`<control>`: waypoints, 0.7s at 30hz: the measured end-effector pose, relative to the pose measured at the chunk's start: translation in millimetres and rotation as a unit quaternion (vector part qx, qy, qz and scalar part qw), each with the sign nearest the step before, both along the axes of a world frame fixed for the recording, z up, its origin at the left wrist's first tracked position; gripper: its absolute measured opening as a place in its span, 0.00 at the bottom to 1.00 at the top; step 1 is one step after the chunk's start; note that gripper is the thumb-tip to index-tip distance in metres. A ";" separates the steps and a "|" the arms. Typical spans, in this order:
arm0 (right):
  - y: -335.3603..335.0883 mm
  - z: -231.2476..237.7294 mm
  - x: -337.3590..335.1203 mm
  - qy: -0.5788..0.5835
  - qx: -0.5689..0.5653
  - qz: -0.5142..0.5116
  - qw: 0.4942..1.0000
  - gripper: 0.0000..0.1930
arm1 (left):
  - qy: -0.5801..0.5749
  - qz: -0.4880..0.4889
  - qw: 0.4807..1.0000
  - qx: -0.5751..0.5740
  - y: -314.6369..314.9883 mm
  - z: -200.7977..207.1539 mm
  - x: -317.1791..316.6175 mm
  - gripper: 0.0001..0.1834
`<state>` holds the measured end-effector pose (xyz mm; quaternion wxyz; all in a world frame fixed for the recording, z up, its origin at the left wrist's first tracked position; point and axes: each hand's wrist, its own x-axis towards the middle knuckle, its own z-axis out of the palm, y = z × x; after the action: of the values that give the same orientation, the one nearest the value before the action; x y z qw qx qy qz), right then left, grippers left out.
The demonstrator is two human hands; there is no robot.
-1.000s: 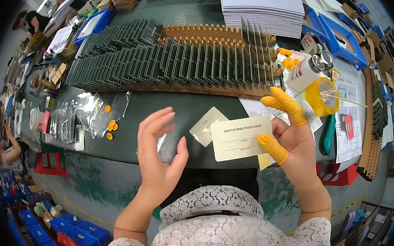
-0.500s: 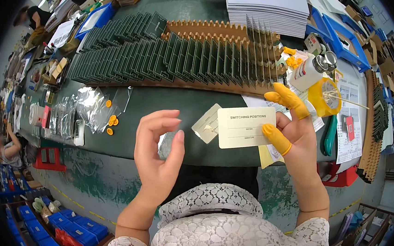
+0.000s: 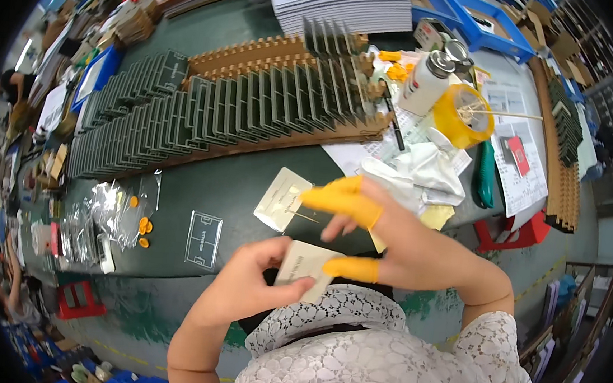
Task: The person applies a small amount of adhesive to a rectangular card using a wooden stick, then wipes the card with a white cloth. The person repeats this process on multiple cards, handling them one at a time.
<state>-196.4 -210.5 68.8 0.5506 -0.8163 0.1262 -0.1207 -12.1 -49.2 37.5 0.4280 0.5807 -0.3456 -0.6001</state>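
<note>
My left hand [image 3: 253, 277] grips a cream card [image 3: 305, 267] in front of my body, its thumb lying across the card's face. Reaching over from the right, my right hand [image 3: 372, 222] wears yellow finger cots on thumb and fingers. Its thumb touches or overlaps the held card's right edge, and I cannot tell which. The fingers are spread apart from that thumb, with the foremost fingertip over a second cream card [image 3: 277, 198] on the table. Left of these lies a dark green card with white lines [image 3: 204, 239]. A thin stick [image 3: 307, 217] shows below the fingertip.
Long slotted cardboard racks [image 3: 249, 51] hold rows of green cards [image 3: 248, 104]. To the right are a white bottle [image 3: 425, 85], a yellow tape roll [image 3: 463, 117], a white cloth [image 3: 423, 173] and a green-handled tool [image 3: 485, 175]. Clear bags [image 3: 88, 225] and orange finger cots [image 3: 145, 226] lie left.
The cream card has passed from my right hand into my left, lower and nearer my body. My right hand has moved left. The view has shifted, and the dark green card shows fully.
</note>
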 end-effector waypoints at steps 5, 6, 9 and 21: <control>-43.8 -12.0 -39.5 -0.045 -0.233 -0.306 0.922 0.14 | 0.039 0.209 0.976 -0.051 15.2 -1.1 17.9 0.20; -51.4 -17.6 -45.8 -0.049 -0.257 -0.325 0.909 0.10 | 0.037 0.235 0.969 -0.064 19.1 -3.2 22.6 0.20; -46.8 -31.8 -52.2 0.019 -0.318 -0.306 0.897 0.07 | 0.041 0.290 0.952 -0.091 25.5 -12.7 31.3 0.20; -51.0 -50.2 -29.0 0.027 -0.317 -0.281 0.905 0.08 | 0.080 0.290 0.948 -0.099 13.7 -8.6 18.2 0.19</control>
<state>-225.4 -261.5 18.6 0.2021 -0.8813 0.3203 -0.2825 6.1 -35.5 28.9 0.6654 0.5606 -0.1843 -0.4573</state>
